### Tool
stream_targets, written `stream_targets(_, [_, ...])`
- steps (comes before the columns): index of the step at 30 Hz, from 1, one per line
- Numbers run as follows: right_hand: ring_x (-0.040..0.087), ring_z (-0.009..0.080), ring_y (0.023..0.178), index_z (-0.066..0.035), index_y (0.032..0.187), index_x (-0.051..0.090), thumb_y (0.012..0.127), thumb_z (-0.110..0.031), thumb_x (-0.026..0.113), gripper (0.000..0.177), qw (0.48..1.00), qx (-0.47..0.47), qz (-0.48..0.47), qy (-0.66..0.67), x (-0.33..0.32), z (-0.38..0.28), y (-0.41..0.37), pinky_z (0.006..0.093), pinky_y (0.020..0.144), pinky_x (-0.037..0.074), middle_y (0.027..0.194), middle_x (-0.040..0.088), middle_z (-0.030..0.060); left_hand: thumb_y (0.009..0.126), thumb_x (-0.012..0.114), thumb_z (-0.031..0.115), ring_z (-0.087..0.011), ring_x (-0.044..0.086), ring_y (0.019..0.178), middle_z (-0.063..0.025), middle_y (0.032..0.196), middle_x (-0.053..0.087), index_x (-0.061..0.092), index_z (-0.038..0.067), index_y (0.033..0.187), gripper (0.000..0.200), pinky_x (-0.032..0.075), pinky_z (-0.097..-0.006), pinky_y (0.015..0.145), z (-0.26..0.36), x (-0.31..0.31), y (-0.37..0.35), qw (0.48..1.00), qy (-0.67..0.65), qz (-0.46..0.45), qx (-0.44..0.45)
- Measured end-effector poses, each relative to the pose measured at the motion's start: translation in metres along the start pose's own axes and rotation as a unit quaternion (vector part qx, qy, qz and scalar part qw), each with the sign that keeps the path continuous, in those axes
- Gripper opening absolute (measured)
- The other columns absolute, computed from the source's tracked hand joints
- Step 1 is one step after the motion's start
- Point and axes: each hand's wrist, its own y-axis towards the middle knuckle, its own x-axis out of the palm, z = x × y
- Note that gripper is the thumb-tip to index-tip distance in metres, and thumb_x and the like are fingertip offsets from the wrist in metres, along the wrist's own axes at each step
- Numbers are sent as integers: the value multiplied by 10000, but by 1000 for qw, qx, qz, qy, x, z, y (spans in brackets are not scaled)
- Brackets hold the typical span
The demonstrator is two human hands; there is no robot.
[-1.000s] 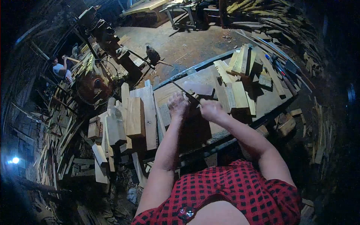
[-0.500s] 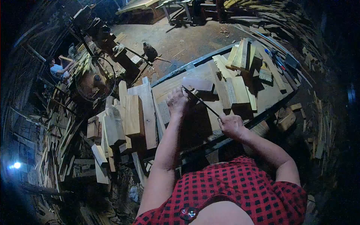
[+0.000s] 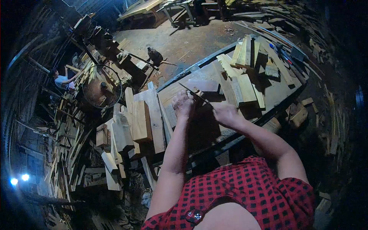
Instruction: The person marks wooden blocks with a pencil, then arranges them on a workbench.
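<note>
My right hand [image 3: 227,115] is closed around the near end of a long, thin, dark file [image 3: 189,90]. Its far end points up and left, past the fingers of my left hand [image 3: 183,103]. Those fingers are curled down beside a small piece of wood [image 3: 198,92] under the file; how they grip it is partly hidden. Just beyond lies a pale rectangular block [image 3: 204,85] on the workbench [image 3: 174,94]. Dark shadow covers the bench top between my forearms.
Wooden blocks [image 3: 142,120] and boards are stacked at the bench's left end. More cut pieces [image 3: 245,90], a brush [image 3: 271,69] and tools with coloured handles [image 3: 285,57] lie to the right. A round fan guard [image 3: 102,87] stands left; a person [image 3: 64,80] sits beyond it.
My right hand has pushed the file forward and left, so its tip now reaches farther past my left hand. My left hand stays by the wood. The view has shifted slightly.
</note>
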Motion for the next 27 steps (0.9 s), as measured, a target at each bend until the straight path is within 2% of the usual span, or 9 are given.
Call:
stream_targets(2, [596, 332, 625, -48, 754, 553, 802, -225, 483, 197, 995, 80, -59, 13, -24, -1, -38, 441, 564, 476, 676, 591, 164, 782, 463, 267, -312, 523, 864, -125, 939, 536, 508, 79, 945, 252, 402, -439, 750, 1, 0, 0, 1000, 1, -7, 1])
stream_targets(5, [598, 331, 636, -46, 772, 571, 810, -225, 464, 212, 991, 122, -26, 57, -35, -4, -59, 444, 604, 477, 678, 591, 165, 787, 459, 270, -306, 525, 854, -127, 923, 538, 503, 77, 951, 258, 409, -435, 733, 1, 0, -1, 1000, 5, 14, 6])
stream_targets(8, [606, 318, 626, -47, 785, 586, 803, -207, 461, 204, 999, 5, 32, -16, -19, -2, -21, 431, 580, 485, 659, 595, 157, 787, 458, 271, -300, 527, 845, -125, 902, 544, 502, 78, 947, 255, 413, -435, 716, 3, -2, 1, 1000, 5, -13, 5])
stream_targets(10, [613, 309, 619, -40, 781, 596, 788, -188, 469, 196, 995, 82, 45, 33, -9, -15, 28, 422, 558, 490, 648, 599, 159, 783, 458, 265, -301, 528, 847, -123, 888, 550, 507, 76, 927, 242, 414, -440, 712, 0, 2, 0, 1000, 5, 0, 17])
stream_targets(13, [612, 317, 615, -36, 738, 583, 772, -172, 484, 171, 997, -11, -39, -66, 5, -18, 74, 416, 534, 489, 636, 595, 165, 786, 458, 265, -300, 528, 863, -120, 895, 551, 513, 74, 917, 238, 412, -441, 717, 2, 4, 1, 1000, 13, 20, 7])
stream_targets(18, [602, 341, 604, -39, 742, 570, 780, -189, 481, 178, 994, 68, 66, 51, -3, -16, 30, 412, 535, 487, 621, 587, 167, 790, 455, 269, -298, 527, 882, -120, 910, 546, 517, 73, 915, 241, 406, -438, 735, 1, 3, -1, 1000, 10, 5, 0])
stream_targets(20, [592, 349, 596, -47, 768, 569, 788, -208, 481, 185, 986, 3, 135, -94, 41, 17, -9, 438, 541, 476, 616, 582, 161, 792, 453, 271, -298, 526, 884, -121, 915, 544, 516, 72, 913, 241, 403, -436, 739, -1, 4, -2, 1000, 7, 13, 3])
stream_targets(22, [586, 355, 597, -49, 779, 562, 801, -223, 476, 196, 994, 96, 20, 44, -14, 1, -53, 459, 544, 465, 632, 582, 154, 795, 452, 273, -298, 525, 876, -124, 924, 539, 515, 73, 922, 245, 401, -435, 740, -3, 6, 0, 1000, 4, 8, 11])
stream_targets(27, [604, 340, 622, -29, 772, 570, 791, -202, 469, 201, 996, 63, 43, 54, -19, -3, -32, 445, 557, 485, 672, 598, 172, 791, 458, 272, -300, 526, 863, -122, 910, 539, 512, 76, 929, 246, 403, -432, 735, 0, 5, 0, 1000, 16, 6, 12])
